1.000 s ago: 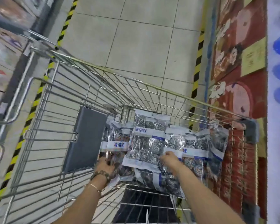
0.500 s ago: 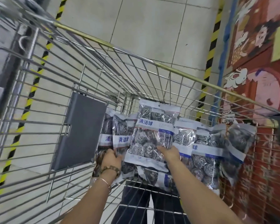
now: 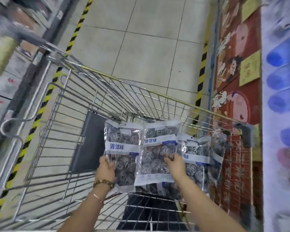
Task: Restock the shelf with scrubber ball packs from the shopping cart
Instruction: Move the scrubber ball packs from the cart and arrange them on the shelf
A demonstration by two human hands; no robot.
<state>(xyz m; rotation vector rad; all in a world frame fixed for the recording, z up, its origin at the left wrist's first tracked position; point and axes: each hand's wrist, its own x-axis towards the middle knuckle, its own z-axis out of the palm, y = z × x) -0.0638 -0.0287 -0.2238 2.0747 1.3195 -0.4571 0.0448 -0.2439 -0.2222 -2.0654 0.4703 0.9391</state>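
left grip (image 3: 106,168) holds left pack (image 3: 122,148), label 清洁球 | right grip (image 3: 175,166) holds right pack (image 3: 157,158), label 清洁球 | within cart (image 3: 87,141)

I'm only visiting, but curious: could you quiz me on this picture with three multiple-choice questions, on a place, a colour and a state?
1. Where are the clear plastic packs of steel scrubber balls?
A) inside the silver wire shopping cart
B) on the tiled floor
C) on a shelf

2. What colours is the striped floor tape?
A) red and white
B) yellow and black
C) blue and green

3. What are the left hand and right hand doing?
A) hanging idle
B) pushing the cart's handle
C) each gripping a pack

1 A: the cart's wire walls surround them.
2 B: its stripes alternate yellow and black.
3 C: each hand's fingers curl on a pack.
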